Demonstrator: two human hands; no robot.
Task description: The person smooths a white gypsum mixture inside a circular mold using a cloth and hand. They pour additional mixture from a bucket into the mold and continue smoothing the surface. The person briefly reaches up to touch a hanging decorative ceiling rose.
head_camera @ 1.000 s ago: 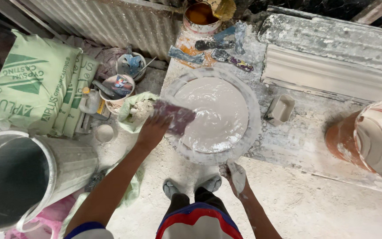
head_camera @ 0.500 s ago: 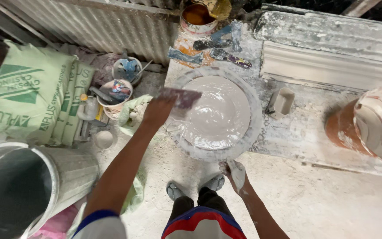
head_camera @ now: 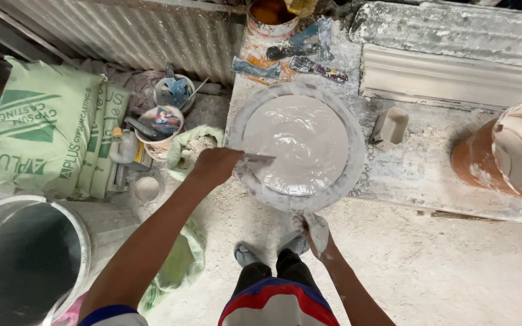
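Note:
A round mould (head_camera: 296, 193) full of wet white plaster (head_camera: 300, 142) lies on a plaster-crusted workbench (head_camera: 430, 175). My left hand (head_camera: 214, 166) is shut on a flat metal scraper (head_camera: 257, 159), whose blade rests on the mould's left rim at the plaster's edge. My right hand (head_camera: 315, 232), smeared white, grips the mould's near rim. My feet stand just below the mould.
Green plaster sacks (head_camera: 43, 130) lean at the left beside small tubs of tools (head_camera: 161, 121). A large metal drum (head_camera: 22, 259) stands at lower left. Spatulas (head_camera: 300, 57) and a paint tin (head_camera: 273, 15) lie beyond the mould, a white cornice moulding (head_camera: 454, 72) and a terracotta pot (head_camera: 509, 154) at right.
My left hand has drawn the scraper from the mould's upper left down to its left rim. My right hand has stayed on the near rim.

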